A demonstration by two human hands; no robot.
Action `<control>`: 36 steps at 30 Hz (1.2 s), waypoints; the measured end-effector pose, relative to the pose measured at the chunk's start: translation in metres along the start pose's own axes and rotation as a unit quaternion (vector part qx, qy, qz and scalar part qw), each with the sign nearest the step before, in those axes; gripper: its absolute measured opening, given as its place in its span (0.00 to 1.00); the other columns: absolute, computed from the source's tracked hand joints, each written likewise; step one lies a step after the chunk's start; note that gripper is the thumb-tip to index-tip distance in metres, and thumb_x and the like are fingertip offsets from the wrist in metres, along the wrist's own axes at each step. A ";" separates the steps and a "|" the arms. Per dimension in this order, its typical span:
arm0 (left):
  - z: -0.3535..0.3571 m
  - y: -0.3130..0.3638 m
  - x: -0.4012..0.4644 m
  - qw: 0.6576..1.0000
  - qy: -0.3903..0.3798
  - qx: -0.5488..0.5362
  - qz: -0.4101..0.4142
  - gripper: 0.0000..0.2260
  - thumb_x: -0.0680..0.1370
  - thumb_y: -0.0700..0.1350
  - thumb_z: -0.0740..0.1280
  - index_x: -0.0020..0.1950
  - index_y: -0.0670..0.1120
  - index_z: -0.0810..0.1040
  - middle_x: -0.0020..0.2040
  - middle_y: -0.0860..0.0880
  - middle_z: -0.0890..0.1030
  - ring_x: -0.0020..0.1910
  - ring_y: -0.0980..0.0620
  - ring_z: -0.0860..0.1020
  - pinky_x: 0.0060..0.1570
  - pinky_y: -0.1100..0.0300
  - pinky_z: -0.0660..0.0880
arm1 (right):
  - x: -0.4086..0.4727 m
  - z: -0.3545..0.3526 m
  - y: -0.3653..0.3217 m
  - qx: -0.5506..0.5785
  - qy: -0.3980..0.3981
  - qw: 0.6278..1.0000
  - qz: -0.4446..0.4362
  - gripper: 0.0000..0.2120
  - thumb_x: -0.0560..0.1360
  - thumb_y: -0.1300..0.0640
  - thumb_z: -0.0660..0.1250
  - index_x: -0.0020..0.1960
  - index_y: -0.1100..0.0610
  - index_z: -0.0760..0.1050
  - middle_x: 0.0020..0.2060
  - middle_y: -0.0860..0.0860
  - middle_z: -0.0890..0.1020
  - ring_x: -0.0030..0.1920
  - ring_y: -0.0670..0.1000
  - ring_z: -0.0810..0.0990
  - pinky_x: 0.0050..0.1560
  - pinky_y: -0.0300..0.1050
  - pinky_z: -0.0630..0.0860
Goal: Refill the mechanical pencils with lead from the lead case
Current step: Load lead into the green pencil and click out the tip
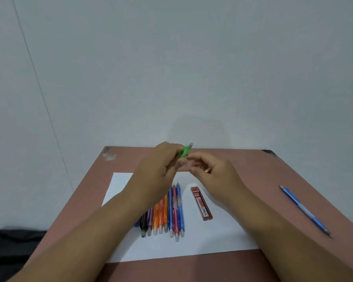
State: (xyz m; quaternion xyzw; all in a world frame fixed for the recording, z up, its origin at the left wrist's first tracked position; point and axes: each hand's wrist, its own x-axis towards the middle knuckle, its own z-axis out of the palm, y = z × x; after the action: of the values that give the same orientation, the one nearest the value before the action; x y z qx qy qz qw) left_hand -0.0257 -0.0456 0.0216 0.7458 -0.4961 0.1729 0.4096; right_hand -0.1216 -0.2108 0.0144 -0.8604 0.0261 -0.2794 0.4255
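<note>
The left hand [161,161] curls its fingers round a green mechanical pencil [184,151], whose far end pokes up and away above the knuckles. The right hand [214,171] hovers just beside it with fingers bent near the pencil's barrel (whether they pinch anything is too blurred to tell). Below the hands, a row of colored mechanical pencils [167,212] lies on a white sheet [218,237], with the red lead case [201,202] just right of them. A blue pencil [305,210] lies well apart on the brown table [293,174].
</note>
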 end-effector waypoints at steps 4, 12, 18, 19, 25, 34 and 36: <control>0.001 -0.005 -0.003 0.998 -0.046 0.011 -0.046 0.11 0.84 0.46 0.62 0.64 0.56 0.76 0.48 0.61 0.73 0.50 0.63 0.73 0.47 0.72 0.66 | -0.004 -0.013 -0.016 0.091 0.045 0.995 0.004 0.14 0.79 0.60 0.71 0.55 0.41 0.82 0.46 0.46 0.83 0.46 0.45 0.81 0.44 0.39 0.81; -0.002 -0.008 -0.007 0.995 -0.080 0.045 -0.039 0.13 0.84 0.44 0.61 0.65 0.56 0.76 0.48 0.57 0.71 0.49 0.59 0.71 0.45 0.63 0.71 | -0.008 -0.008 -0.021 0.136 0.064 0.988 0.024 0.11 0.77 0.64 0.71 0.47 0.49 0.85 0.41 0.47 0.87 0.40 0.47 0.83 0.42 0.40 0.81; -0.004 -0.019 -0.007 0.992 -0.088 0.062 -0.064 0.10 0.84 0.47 0.61 0.64 0.55 0.77 0.49 0.57 0.71 0.49 0.61 0.73 0.43 0.69 0.68 | -0.001 -0.006 -0.005 0.118 0.112 0.985 0.048 0.11 0.75 0.64 0.74 0.44 0.48 0.86 0.38 0.44 0.85 0.37 0.43 0.80 0.43 0.38 0.79; -0.005 -0.021 -0.006 0.992 -0.085 0.063 -0.068 0.11 0.84 0.46 0.61 0.64 0.54 0.77 0.48 0.57 0.71 0.48 0.60 0.73 0.43 0.68 0.68 | 0.001 -0.010 -0.002 0.110 0.118 0.985 0.058 0.11 0.75 0.64 0.74 0.44 0.47 0.85 0.37 0.44 0.85 0.37 0.42 0.80 0.43 0.37 0.79; -0.009 -0.030 -0.006 0.992 -0.079 0.062 -0.077 0.10 0.83 0.48 0.64 0.62 0.55 0.79 0.47 0.58 0.71 0.47 0.61 0.72 0.40 0.69 0.65 | 0.006 -0.024 0.030 -0.118 0.032 0.986 0.114 0.13 0.75 0.63 0.73 0.56 0.49 0.85 0.42 0.41 0.85 0.42 0.36 0.81 0.44 0.23 0.71; -0.007 -0.028 -0.006 0.990 -0.090 0.069 -0.085 0.11 0.82 0.51 0.63 0.64 0.55 0.78 0.46 0.61 0.70 0.47 0.62 0.72 0.41 0.70 0.64 | 0.013 -0.025 0.040 -0.206 -0.035 0.973 0.099 0.22 0.74 0.65 0.69 0.66 0.49 0.78 0.40 0.41 0.83 0.41 0.28 0.76 0.43 0.21 0.67; -0.007 -0.028 -0.006 0.989 -0.094 0.070 -0.088 0.12 0.82 0.52 0.63 0.64 0.55 0.78 0.46 0.61 0.70 0.48 0.62 0.72 0.41 0.71 0.63 | 0.012 -0.025 0.041 -0.196 -0.042 0.974 0.103 0.21 0.75 0.65 0.68 0.66 0.50 0.79 0.41 0.40 0.83 0.40 0.26 0.75 0.43 0.20 0.67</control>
State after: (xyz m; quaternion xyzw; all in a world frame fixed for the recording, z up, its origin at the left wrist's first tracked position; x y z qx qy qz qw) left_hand -0.0027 -0.0319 0.0094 0.8266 -0.4513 0.0995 0.3213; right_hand -0.1157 -0.2584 0.0011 -0.9307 0.1509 -0.1875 0.2754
